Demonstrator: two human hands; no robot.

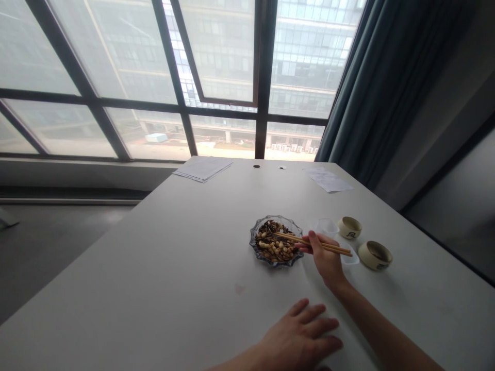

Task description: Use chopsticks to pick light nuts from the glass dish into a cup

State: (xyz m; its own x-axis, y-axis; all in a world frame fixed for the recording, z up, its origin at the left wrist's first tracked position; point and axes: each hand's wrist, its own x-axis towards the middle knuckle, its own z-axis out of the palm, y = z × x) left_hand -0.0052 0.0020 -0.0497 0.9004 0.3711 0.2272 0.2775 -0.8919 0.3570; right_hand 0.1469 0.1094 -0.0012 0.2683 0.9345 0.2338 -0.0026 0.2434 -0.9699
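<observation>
My right hand [325,259] is closed round a pair of wooden chopsticks [335,249]. Their tips reach into a scalloped glass bowl [253,247] full of mixed nuts and seeds [275,249], some pale and some dark brown. Whether the tips pinch a piece is too small to tell. Palm down near the table's front, my left hand [299,335] has its fingers spread and holds nothing. Beside and partly behind my right hand are two clear plastic containers, a nearer one [351,256] and a farther one [327,225].
Two beige ceramic bowls, a nearer one [374,256] and a farther one [349,228], stand to the right on the white table [174,268]. Papers lie at the far left [203,169] and the far right [329,180]. Windows and a dark curtain [359,98] rise behind.
</observation>
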